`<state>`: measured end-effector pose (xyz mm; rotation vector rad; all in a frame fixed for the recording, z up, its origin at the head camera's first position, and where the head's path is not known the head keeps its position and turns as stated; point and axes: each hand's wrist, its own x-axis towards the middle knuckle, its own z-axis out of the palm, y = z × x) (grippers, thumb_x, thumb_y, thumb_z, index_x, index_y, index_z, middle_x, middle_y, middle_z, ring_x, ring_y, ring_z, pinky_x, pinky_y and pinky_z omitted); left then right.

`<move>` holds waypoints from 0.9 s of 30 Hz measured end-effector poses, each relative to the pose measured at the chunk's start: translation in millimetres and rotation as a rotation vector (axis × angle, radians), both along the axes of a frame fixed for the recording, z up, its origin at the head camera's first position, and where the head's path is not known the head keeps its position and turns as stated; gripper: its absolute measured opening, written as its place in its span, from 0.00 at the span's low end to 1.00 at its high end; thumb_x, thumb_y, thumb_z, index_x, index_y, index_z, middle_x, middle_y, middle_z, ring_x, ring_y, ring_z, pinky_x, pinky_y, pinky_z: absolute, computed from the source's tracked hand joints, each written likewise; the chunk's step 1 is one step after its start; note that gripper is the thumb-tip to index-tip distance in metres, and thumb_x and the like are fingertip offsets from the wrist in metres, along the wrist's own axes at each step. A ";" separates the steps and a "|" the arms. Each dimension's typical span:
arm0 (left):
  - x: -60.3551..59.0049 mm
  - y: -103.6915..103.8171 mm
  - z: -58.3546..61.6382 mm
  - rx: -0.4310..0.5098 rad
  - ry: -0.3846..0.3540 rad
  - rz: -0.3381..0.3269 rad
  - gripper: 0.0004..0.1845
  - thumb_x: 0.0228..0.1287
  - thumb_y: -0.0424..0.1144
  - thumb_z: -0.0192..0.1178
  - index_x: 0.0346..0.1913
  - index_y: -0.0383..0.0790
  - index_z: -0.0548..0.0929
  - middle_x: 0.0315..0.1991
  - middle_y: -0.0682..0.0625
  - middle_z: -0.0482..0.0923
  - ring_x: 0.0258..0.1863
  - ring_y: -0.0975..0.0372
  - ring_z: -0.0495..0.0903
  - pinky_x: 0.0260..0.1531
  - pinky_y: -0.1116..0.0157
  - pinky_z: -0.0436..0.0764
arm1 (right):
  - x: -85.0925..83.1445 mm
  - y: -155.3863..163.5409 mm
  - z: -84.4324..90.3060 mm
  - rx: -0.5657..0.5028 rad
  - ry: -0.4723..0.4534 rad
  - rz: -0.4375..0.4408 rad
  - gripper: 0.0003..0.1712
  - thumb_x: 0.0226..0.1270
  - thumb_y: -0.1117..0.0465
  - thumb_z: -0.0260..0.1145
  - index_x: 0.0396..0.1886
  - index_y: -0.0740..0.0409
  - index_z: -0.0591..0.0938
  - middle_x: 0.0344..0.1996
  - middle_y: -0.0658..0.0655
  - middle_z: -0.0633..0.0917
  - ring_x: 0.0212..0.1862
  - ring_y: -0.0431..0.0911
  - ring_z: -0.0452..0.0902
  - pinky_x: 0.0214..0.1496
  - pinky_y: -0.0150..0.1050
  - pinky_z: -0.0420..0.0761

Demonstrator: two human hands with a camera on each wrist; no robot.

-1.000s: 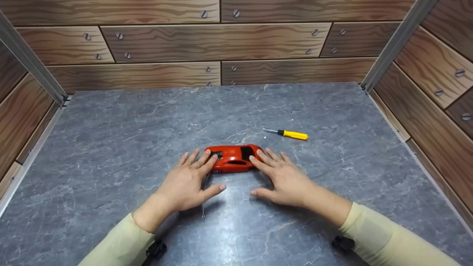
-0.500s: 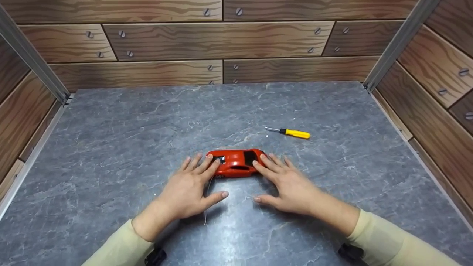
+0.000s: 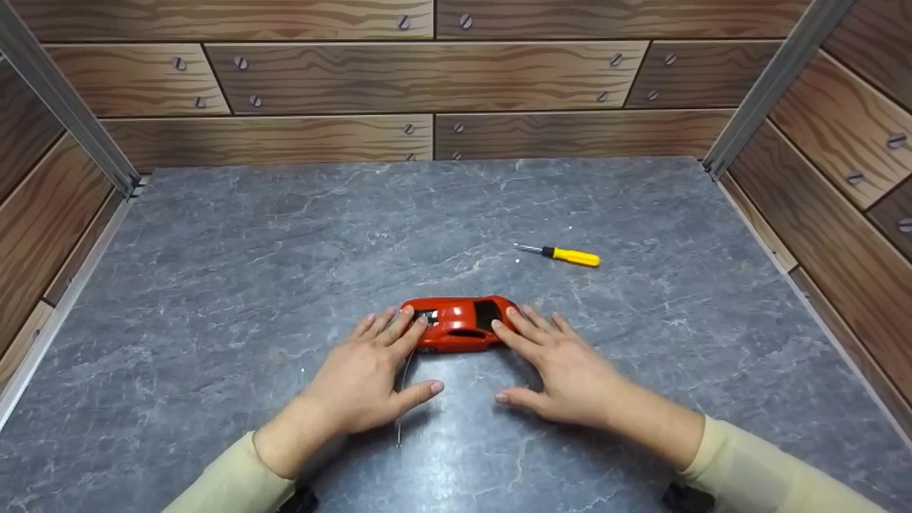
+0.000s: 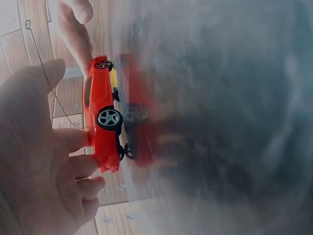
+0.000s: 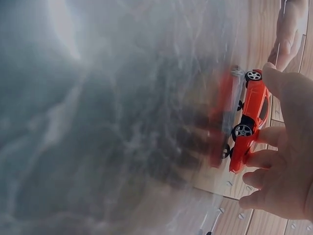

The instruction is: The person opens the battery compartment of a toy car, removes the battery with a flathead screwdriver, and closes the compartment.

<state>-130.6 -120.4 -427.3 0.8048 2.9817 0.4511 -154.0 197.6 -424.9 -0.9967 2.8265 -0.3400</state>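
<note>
Both my flat left hand (image 3: 360, 381) and right hand (image 3: 563, 370) touch the red toy car (image 3: 459, 324) mid-table with straight fingertips, so I press evenly from each end.

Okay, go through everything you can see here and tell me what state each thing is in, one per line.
red toy car: upright on its wheels on the table, held between both hands.
left hand: fingers straight, tips touching one end of the car.
right hand: fingers straight, tips touching the other end.
yellow screwdriver: lying flat on the table, untouched, beyond the car.
thin wire: lying loose by the left hand.
grey table: bears all of these.
</note>
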 end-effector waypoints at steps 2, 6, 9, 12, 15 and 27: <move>0.1 0.6 0.5 -0.002 0.005 -0.001 0.50 0.73 0.77 0.47 0.82 0.41 0.65 0.82 0.40 0.58 0.81 0.44 0.59 0.80 0.45 0.56 | 0.6 0.6 0.5 0.003 0.006 0.000 0.57 0.68 0.24 0.64 0.86 0.47 0.60 0.84 0.59 0.56 0.84 0.61 0.49 0.81 0.69 0.50; -1.4 1.1 1.8 -0.015 0.028 -0.008 0.51 0.72 0.78 0.45 0.81 0.40 0.66 0.81 0.39 0.61 0.80 0.44 0.61 0.80 0.46 0.58 | -0.4 0.9 1.9 0.000 0.004 -0.007 0.55 0.69 0.26 0.64 0.86 0.47 0.61 0.84 0.58 0.57 0.84 0.61 0.50 0.82 0.68 0.49; -2.7 -0.1 4.0 -0.019 0.039 -0.014 0.52 0.72 0.79 0.43 0.81 0.40 0.68 0.80 0.39 0.63 0.79 0.44 0.63 0.80 0.46 0.58 | -2.1 0.9 2.8 -0.032 -0.021 -0.020 0.52 0.71 0.28 0.65 0.86 0.47 0.62 0.84 0.57 0.58 0.84 0.61 0.50 0.82 0.67 0.49; -4.5 -3.1 7.3 0.008 0.050 -0.022 0.51 0.73 0.77 0.44 0.80 0.39 0.69 0.79 0.39 0.66 0.78 0.43 0.65 0.80 0.45 0.57 | -5.3 2.9 3.3 -0.106 -0.029 -0.038 0.49 0.72 0.33 0.68 0.85 0.48 0.64 0.83 0.57 0.60 0.83 0.62 0.53 0.82 0.65 0.52; -7.7 -8.1 10.4 0.064 0.061 -0.029 0.48 0.75 0.74 0.46 0.79 0.38 0.69 0.77 0.38 0.68 0.77 0.42 0.67 0.80 0.44 0.57 | -12.7 7.2 2.4 -0.212 -0.014 -0.059 0.47 0.71 0.39 0.73 0.83 0.49 0.68 0.81 0.60 0.65 0.80 0.63 0.59 0.80 0.64 0.58; -33.5 -33.3 -4.0 0.475 -0.173 0.020 0.41 0.72 0.58 0.67 0.80 0.40 0.69 0.77 0.40 0.69 0.76 0.43 0.68 0.77 0.44 0.63 | -50.9 19.9 -10.0 -0.494 -0.194 -0.096 0.42 0.62 0.53 0.83 0.76 0.52 0.78 0.71 0.54 0.80 0.74 0.54 0.72 0.78 0.56 0.68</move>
